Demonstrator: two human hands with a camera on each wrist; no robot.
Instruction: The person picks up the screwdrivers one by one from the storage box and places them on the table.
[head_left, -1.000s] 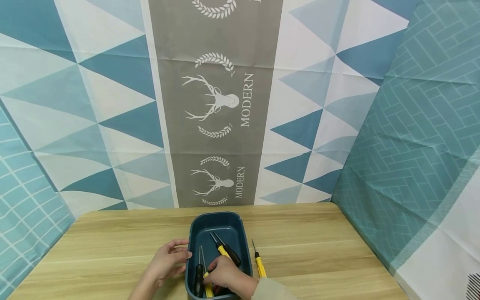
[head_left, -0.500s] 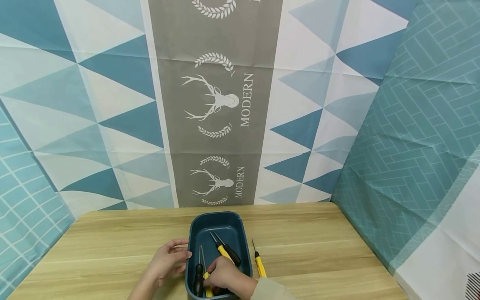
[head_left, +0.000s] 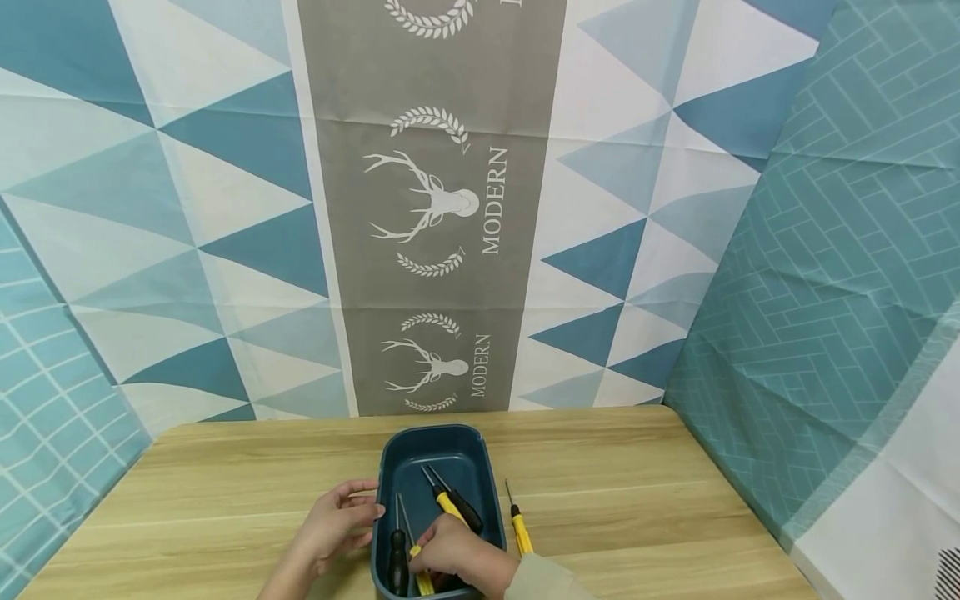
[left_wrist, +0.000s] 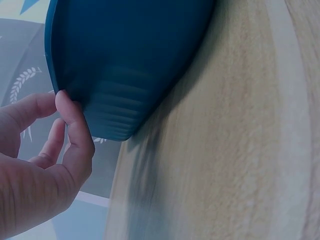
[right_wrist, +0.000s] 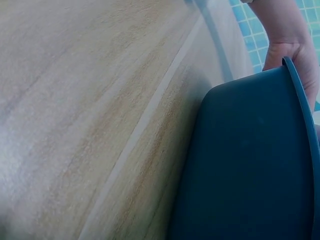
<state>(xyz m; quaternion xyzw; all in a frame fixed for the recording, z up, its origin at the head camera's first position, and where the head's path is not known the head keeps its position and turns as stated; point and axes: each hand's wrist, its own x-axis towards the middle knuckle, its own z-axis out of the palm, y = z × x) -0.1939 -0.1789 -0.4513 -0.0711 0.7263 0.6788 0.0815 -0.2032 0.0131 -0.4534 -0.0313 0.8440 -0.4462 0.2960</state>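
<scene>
In the head view a dark blue plastic box (head_left: 495,500) stands on the table with several screwdrivers inside. My left hand (head_left: 339,521) pinches its left rim, thumb tip at the edge, as the left wrist view also shows. Reaching into the box, my right hand (head_left: 453,554) pinches a yellow-handled screwdriver (head_left: 425,583), whose thin shaft points away from me; part of the handle is hidden by the fingers. Just left of it lies a black-handled screwdriver (head_left: 398,565). Beyond the right hand are a yellow-and-black screwdriver (head_left: 452,507) and another black-handled one (head_left: 468,510).
Outside the box, on its right, a yellow screwdriver (head_left: 519,529) with a black collar lies on the wooden table (head_left: 600,483). Patterned cloth (head_left: 435,208) hangs behind the table and along both sides.
The screwdriver in my right hand has turned slightly, its handle end shifting right and its tip a little left. The left hand and the box stay in place.
</scene>
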